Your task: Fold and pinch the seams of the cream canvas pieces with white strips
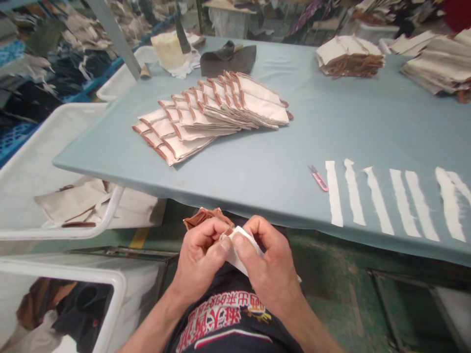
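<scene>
Just off the table's front edge, my two hands meet over a fabric piece (206, 216), brown on the part that shows past my left hand. My left hand (202, 250) is closed, thumb and fingers pinching its edge. A white section (241, 264) of cloth sits in the closed pinch of my right hand (267, 255). Whether the white and brown parts are joined is hidden by my fingers. On the table, pink thread snips (318, 178) lie beside several white fabric strips (334, 193) set out in a row.
A fanned stack of cream pieces with brown edges (209, 113) lies on the blue-green table (294, 147). Farther back are a dark cloth (228, 59) and more stacked pieces (349, 56). White bins (114, 215) with fabric stand at the left. A metal post (116, 37) rises by the far-left corner.
</scene>
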`<state>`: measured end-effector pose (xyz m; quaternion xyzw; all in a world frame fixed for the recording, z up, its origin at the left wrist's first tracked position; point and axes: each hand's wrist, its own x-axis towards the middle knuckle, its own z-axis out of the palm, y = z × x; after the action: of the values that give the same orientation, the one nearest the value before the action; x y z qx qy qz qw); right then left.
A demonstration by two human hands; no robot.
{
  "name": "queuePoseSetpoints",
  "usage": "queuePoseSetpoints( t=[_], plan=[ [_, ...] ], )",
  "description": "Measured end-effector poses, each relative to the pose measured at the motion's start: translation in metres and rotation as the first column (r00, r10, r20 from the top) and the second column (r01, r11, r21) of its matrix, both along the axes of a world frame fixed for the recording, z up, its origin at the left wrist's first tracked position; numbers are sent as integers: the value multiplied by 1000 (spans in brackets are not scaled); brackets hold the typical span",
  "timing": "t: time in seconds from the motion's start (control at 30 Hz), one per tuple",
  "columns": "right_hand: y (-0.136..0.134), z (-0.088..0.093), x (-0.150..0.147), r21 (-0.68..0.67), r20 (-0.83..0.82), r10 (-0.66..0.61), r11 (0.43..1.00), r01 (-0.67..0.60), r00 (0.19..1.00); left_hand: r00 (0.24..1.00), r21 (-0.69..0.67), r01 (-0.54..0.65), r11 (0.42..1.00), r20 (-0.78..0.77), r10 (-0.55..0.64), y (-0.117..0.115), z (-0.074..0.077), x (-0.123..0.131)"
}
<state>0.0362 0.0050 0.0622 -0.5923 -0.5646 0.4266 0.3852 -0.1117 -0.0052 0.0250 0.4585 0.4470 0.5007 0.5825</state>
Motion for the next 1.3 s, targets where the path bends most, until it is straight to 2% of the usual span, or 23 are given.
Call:
queuePoseSetpoints(
  t=[0.27, 0.4, 0.53, 0.67, 0.73, 0.83, 0.93, 1.03, 1.1, 1.2, 1.3],
  plan=[
    [-4, -2, -3, -117, -189, 112, 984, -136, 976, 994, 75, -55, 996, -90, 62, -12, 4, -5],
    [-5, -5, -6, -207, -305, 113, 961, -181, 946, 978, 125, -59, 990, -190, 82, -14, 7, -9],
    [-5, -10, -9, -310, -476, 79, 917, -251, 876, 959, 159, -24, 987, -274, 68, -12, 12, -12],
    [-3, -22, -9, -368, -578, 92, 857, -360, 811, 966, 137, 1, 991, -255, 35, -9, 13, -12],
    [-1, -26, -10, -354, -602, 120, 846, -399, 789, 979, 90, -22, 996, -199, 40, -7, 10, -11],
    [0, -28, -14, -265, -550, 182, 887, -378, 815, 993, 12, -76, 997, -90, 76, -3, 4, -7],
    [-1, -27, -19, -114, -363, 219, 954, -276, 906, 994, -16, -105, 994, -34, 105, -1, 1, -1],
    [-3, -31, -20, 10, -179, 195, 980, -196, 964, 994, 7, -93, 996, -59, 93, 0, 3, 2],
    [-2, -37, -15, 26, -147, 198, 980, -196, 969, 994, 11, -48, 999, -94, 49, 1, 9, 2],
    [1, -41, 1, 25, -152, 200, 980, -199, 968, 986, 1, 104, 995, -129, -103, 6, 26, -1],
    [6, -29, 21, 118, -175, 146, 985, -127, 974, 952, 21, 243, 970, -196, -235, 15, 50, -2]
  ],
)
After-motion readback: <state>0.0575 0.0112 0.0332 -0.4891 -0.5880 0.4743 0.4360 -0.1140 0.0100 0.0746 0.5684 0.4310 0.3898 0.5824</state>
